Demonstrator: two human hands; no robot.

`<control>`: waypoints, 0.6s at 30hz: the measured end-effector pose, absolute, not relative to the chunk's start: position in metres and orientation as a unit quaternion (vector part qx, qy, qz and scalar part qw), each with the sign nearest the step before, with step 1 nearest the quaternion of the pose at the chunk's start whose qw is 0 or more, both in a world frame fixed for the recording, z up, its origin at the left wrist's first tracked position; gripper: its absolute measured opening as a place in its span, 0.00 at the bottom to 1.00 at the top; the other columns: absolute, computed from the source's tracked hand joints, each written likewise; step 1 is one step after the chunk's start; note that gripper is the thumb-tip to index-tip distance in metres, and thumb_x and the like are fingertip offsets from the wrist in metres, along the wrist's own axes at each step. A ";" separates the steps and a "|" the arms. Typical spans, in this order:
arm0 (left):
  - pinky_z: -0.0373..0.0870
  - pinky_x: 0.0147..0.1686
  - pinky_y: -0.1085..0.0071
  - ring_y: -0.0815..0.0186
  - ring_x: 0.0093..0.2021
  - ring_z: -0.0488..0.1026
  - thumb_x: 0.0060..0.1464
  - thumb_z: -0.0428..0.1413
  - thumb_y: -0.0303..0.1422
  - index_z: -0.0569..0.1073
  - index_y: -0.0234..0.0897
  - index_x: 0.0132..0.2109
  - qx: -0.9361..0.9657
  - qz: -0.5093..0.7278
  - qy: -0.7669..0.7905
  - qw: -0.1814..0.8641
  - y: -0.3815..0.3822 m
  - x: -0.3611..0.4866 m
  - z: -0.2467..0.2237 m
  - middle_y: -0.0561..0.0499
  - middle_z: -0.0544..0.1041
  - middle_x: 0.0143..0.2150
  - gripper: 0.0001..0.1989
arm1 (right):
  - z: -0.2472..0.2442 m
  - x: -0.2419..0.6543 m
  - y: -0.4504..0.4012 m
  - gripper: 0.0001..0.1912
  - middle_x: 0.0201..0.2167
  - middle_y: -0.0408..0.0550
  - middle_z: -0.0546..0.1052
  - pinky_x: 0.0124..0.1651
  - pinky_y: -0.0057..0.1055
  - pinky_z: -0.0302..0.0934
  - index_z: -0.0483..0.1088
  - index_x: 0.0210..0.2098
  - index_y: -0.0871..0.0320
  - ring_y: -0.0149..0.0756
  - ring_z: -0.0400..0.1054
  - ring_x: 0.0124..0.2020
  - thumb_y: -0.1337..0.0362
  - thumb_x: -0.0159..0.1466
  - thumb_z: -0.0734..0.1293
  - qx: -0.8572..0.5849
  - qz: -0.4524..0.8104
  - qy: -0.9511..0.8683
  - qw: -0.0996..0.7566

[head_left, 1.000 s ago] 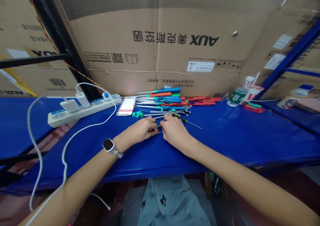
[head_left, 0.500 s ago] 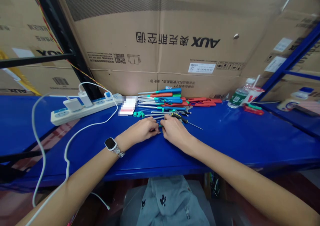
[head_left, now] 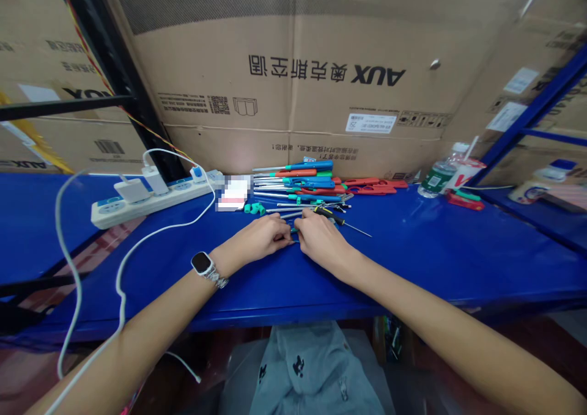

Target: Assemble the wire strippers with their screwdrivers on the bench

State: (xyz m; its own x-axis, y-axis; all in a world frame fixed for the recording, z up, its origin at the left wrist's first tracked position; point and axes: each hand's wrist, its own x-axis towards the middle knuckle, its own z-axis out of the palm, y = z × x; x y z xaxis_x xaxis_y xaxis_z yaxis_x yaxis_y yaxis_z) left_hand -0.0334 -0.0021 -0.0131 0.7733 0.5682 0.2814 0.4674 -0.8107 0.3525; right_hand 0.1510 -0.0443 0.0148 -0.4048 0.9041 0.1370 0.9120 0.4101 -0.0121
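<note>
A: Posn of hands?

B: Both over blue table (head_left: 413, 256), approx. centre, fingertips close tog. L hand (head_left: 263, 238): fingers curled, thumb + index look pinched on small thin piece (head_left: 296, 241). Watch (head_left: 200, 263) on that wrist.

A: R hand (head_left: 321, 235)?

B: Back up, fingers bent down & in. Tips hidden: can't tell how far open, nor if it has hold of anything.

A: Loc. of piece?

B: Betw. the two hands, at L fingertips. Mostly covered; can't tell shape, or whether it touches table.

A: Nearby items?

B: Screwdriver (head_left: 329, 216), blk/yel handle, just beyond R hand, shaft pointing to R side. Thin metal rods (head_left: 288, 209) just past fingers. Green caps (head_left: 255, 209) in small cluster beyond L hand; flat item (head_left: 233, 194), pixelated, next to them.

A: Further back?

B: Pile of long-stemmed tools (head_left: 316, 183), blue/orange/red/green handles, many metal stems twd L. Power strip (head_left: 137, 205) w/ white plugs, far L. On R: bottle (head_left: 433, 179) beside cup (head_left: 463, 174) w/ straw; red item (head_left: 464, 203), green bit on top, near both. Cardboard (head_left: 321, 24) upright behind, AUX print upside down.
</note>
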 end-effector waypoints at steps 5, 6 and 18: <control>0.64 0.36 0.68 0.62 0.36 0.70 0.61 0.56 0.27 0.74 0.37 0.31 0.928 0.181 0.297 0.134 -0.002 -0.033 -0.013 0.50 0.75 0.30 0.10 | 0.017 0.148 -0.045 0.14 0.45 0.62 0.76 0.43 0.36 0.64 0.79 0.44 0.65 0.45 0.75 0.41 0.74 0.67 0.61 -0.537 -0.045 -0.841 0.044; 0.64 0.36 0.68 0.62 0.36 0.70 0.61 0.56 0.27 0.74 0.37 0.31 0.928 0.178 0.299 0.136 -0.002 -0.033 -0.013 0.50 0.75 0.30 0.09 | 0.018 0.148 -0.045 0.14 0.45 0.63 0.76 0.43 0.36 0.64 0.79 0.44 0.65 0.45 0.75 0.41 0.74 0.67 0.61 -0.532 -0.046 -0.844 0.040; 0.64 0.40 0.68 0.62 0.37 0.72 0.63 0.56 0.27 0.75 0.37 0.34 0.935 0.168 0.283 0.131 -0.005 -0.032 -0.009 0.51 0.78 0.32 0.08 | 0.022 0.167 -0.030 0.12 0.45 0.55 0.77 0.45 0.36 0.58 0.79 0.42 0.60 0.42 0.72 0.45 0.70 0.69 0.63 -0.407 -0.075 -0.910 0.005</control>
State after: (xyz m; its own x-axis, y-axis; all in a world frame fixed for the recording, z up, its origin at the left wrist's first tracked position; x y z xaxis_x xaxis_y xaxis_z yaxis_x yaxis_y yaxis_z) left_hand -0.0323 -0.0049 -0.0086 0.7836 0.5728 0.2405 0.4845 -0.8058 0.3405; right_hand 0.1671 -0.0302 0.0218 -0.6682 0.7407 0.0700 0.7421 0.6569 0.1331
